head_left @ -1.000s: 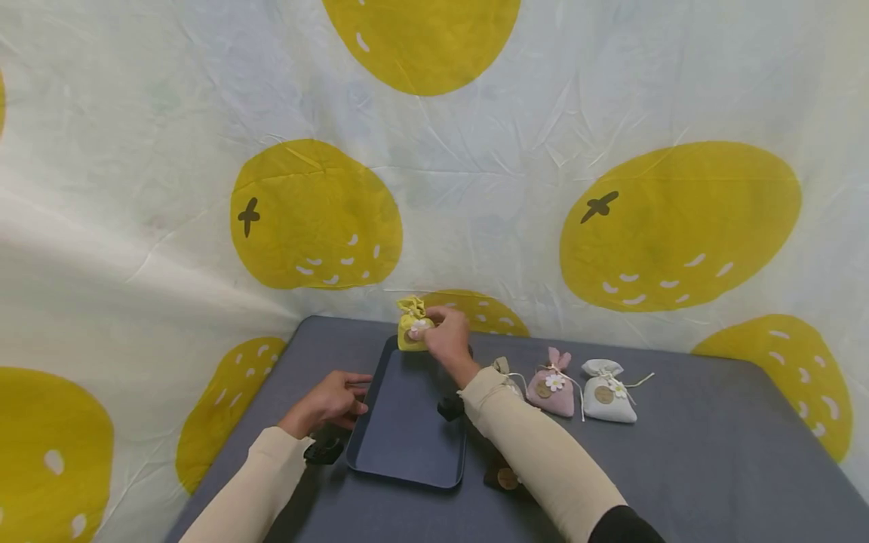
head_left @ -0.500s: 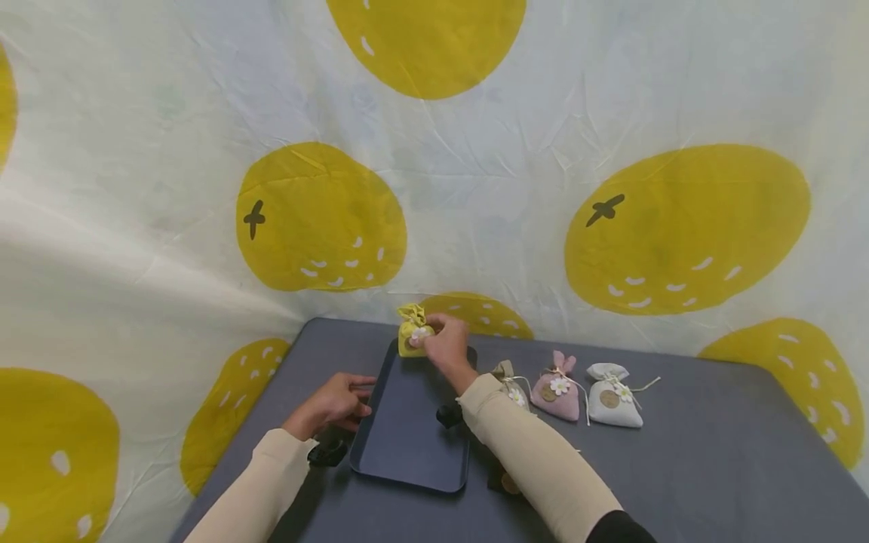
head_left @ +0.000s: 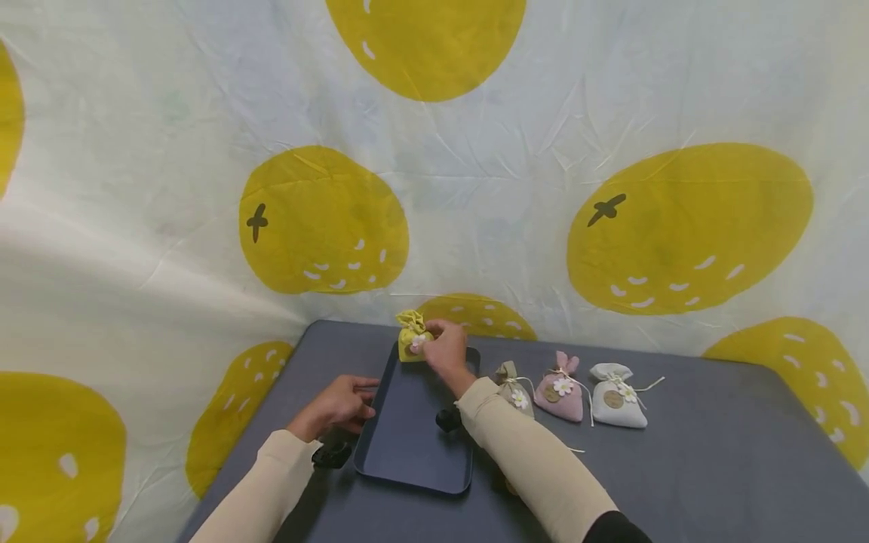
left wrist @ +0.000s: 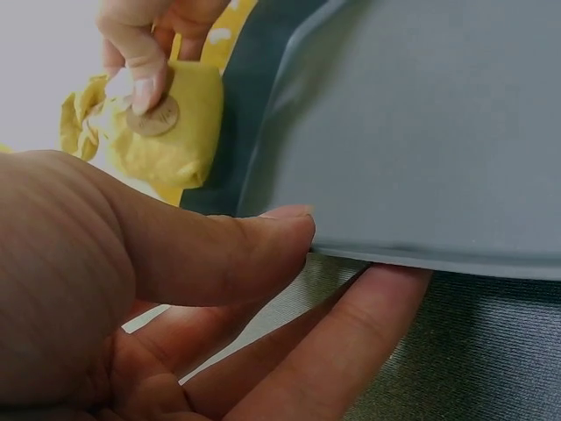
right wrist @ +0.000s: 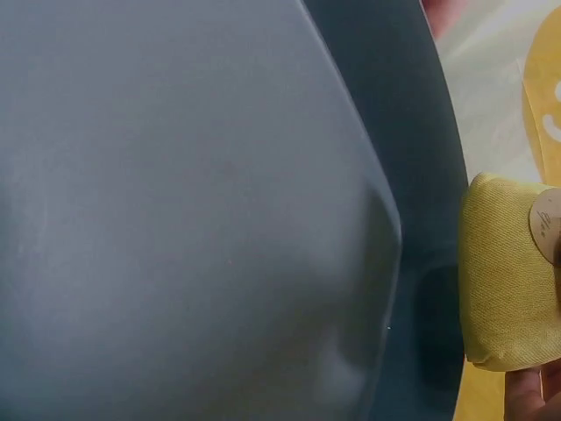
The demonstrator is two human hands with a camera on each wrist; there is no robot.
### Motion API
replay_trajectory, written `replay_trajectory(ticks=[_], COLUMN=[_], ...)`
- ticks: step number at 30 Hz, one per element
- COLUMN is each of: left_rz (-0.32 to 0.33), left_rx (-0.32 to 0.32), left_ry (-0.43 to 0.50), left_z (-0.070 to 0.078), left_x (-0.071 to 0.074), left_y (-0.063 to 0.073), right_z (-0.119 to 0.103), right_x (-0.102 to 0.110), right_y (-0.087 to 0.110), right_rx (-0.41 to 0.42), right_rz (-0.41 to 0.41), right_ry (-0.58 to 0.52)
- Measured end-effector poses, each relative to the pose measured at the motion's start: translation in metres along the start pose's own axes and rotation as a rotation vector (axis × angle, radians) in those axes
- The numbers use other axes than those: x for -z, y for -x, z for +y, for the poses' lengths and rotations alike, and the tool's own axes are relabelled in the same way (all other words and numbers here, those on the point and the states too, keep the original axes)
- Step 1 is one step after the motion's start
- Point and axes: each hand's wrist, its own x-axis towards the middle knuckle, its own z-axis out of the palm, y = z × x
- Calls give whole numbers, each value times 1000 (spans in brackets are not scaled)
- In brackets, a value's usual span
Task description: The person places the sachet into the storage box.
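Note:
A small yellow drawstring pouch (head_left: 409,348) with a round tag and a flower is pinched between the thumb and fingers of my right hand (head_left: 446,348). It is at the far left corner of a dark rectangular tray (head_left: 417,445); whether it touches the rim, I cannot tell. My left hand (head_left: 342,403) holds the tray's left edge. In the left wrist view the thumb (left wrist: 254,254) lies at the rim, with a fingertip (left wrist: 399,279) against its underside. The right wrist view has the pouch beyond the rim, with fingers partly visible below.
Right of the tray stand a beige pouch (head_left: 514,392), a pink pouch (head_left: 560,392) and a white pouch (head_left: 618,400), strings trailing. My right forearm (head_left: 529,452) mostly hides something brown beneath it. A lemon-print cloth (head_left: 489,211) hangs behind the grey table (head_left: 713,452).
My right hand has lowered the yellow pouch slightly toward the tray's far end. The left hand keeps its place at the tray edge. The head view has shifted a little.

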Motion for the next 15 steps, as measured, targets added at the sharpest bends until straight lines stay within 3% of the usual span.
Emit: replay_trajectory(ticks=[15], left_rz=[-5], left_rx=[-13], left_ry=[6], left_z=[2], left_x=[-2], left_y=[3], right_z=[8], right_x=[-9], right_y=[0], right_rx=[14], right_rz=[23], right_ry=[38])
